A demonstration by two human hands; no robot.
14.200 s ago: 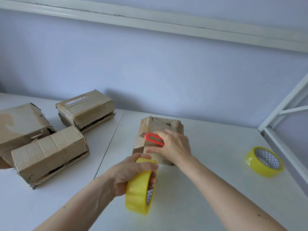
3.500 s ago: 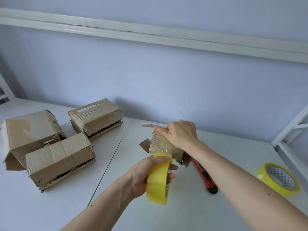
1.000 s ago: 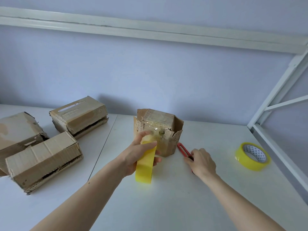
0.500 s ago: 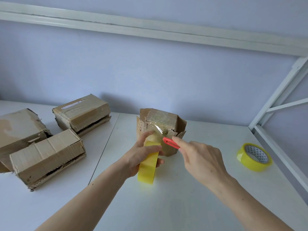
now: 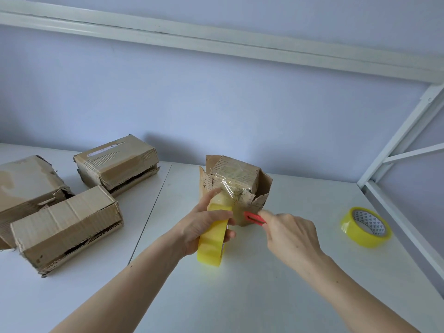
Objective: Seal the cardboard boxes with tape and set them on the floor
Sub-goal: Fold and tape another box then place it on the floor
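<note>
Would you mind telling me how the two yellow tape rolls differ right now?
The near roll stands on edge, gripped by the left hand; the far roll lies flat on the table, untouched. A strip runs from the near roll onto the box; the far roll shows no drawn-out strip. Both are yellow.

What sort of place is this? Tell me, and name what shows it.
Probably a home or small workshop packing bench: worn cardboard boxes on a white table, a spare tape roll, a white metal frame against a plain wall.
</note>
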